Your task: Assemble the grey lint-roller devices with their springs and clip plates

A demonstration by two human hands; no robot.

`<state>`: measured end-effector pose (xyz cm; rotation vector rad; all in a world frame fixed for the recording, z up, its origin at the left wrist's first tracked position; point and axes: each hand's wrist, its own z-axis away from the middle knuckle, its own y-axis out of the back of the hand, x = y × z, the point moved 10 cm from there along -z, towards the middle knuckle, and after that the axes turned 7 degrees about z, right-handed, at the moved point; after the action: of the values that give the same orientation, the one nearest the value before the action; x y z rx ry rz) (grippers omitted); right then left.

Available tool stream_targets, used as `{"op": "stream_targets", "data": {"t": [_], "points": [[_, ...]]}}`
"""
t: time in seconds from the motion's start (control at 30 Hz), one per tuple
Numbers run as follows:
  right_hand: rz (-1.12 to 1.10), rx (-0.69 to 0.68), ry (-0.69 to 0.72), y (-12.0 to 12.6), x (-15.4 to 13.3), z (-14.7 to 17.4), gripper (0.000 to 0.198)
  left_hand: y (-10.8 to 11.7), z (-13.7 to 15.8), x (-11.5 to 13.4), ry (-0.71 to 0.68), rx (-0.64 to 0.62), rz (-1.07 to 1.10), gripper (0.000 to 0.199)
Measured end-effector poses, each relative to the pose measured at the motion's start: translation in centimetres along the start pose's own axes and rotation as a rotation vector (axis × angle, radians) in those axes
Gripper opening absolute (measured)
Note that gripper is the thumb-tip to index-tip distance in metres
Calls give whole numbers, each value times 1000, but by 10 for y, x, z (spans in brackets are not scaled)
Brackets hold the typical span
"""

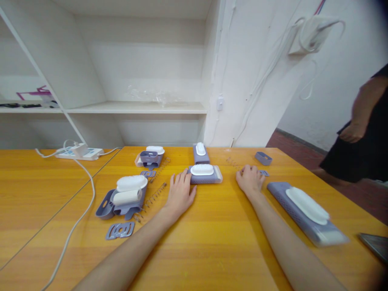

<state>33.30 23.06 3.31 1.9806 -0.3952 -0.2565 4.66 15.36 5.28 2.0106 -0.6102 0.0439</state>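
Observation:
My left hand (181, 194) lies with fingers apart on the table, touching the left end of a grey-purple brush body (202, 178) with a white bristled head. Behind that stands another such brush (200, 152). My right hand (251, 180) has its fingers curled down to the tabletop; what is under them, if anything, is hidden. Close to it are a small slotted grey plate (264, 173), partly covered, and a metal spring (234, 163). Farther back sits a grey oval cup (263, 158). Right of my forearm rests a larger-looking brush (306, 210) with a clear end.
Brush parts (127, 198) lie at left beside springs (154, 197) and a slotted plate (120, 230). A second group (150, 157) sits behind. A power strip (80, 152) trails a white cable (92, 190). A person (357, 125) stands at right, near a dark flat object (376, 244).

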Motion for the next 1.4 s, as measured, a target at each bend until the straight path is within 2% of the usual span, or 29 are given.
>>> {"op": "stream_targets", "data": {"t": [0.27, 0.5, 0.77, 1.1, 1.17, 1.27, 1.3, 1.4], "points": [[29, 23, 29, 9, -8, 4, 29, 1, 0, 1, -4, 0, -13, 37], [63, -6, -13, 7, -4, 5, 29, 1, 0, 2, -8, 0, -34, 38], [70, 22, 5, 30, -20, 15, 29, -1, 0, 2, -20, -10, -48, 44], [-56, -191, 56, 39, -38, 14, 27, -4, 0, 3, -28, -25, -56, 52], [-182, -334, 77, 33, -42, 17, 23, -3, 0, 3, -24, -18, -39, 51], [-620, -612, 76, 23, -54, 26, 18, 3, 0, 4, -22, 13, -2, 46], [-762, -657, 55, 23, -57, 27, 17, 5, 0, 6, -34, 25, 14, 45], [-932, -570, -15, 29, -51, 14, 13, 14, 1, 20, -144, 37, 80, 42]]}}
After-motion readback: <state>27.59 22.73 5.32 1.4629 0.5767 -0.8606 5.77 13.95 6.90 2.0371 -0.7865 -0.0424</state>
